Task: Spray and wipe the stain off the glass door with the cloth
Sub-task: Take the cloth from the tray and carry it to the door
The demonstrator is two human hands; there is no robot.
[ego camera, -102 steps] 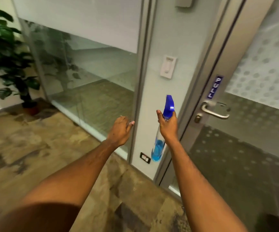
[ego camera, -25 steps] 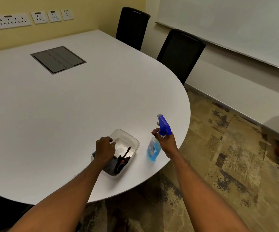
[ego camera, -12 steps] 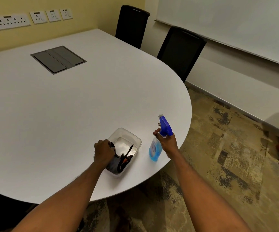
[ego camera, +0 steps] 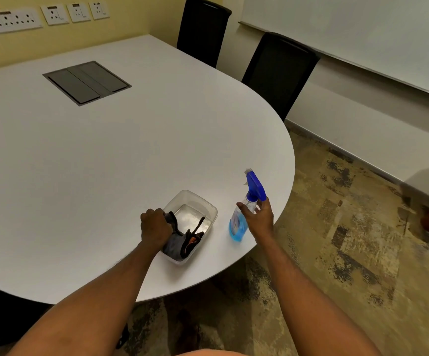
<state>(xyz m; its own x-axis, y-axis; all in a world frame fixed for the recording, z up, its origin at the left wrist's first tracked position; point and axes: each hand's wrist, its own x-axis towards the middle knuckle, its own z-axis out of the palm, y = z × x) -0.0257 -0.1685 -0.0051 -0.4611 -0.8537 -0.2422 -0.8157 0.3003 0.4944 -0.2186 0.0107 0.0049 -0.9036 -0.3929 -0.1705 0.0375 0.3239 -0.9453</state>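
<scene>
My left hand (ego camera: 156, 225) grips the soft grey cloth (ego camera: 176, 243) (limp, light; bunch it); right hand (ego camera: 259, 217) loosely open beside the slick blue spray bottle (ego camera: 239, 220).

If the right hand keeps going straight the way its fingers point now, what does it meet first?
The spray bottle. The right hand has its fingers open around the bottle's neck, just under the blue trigger head, so it would likely close on the neck almost at once. Whether they already touch it is unclear.
</scene>
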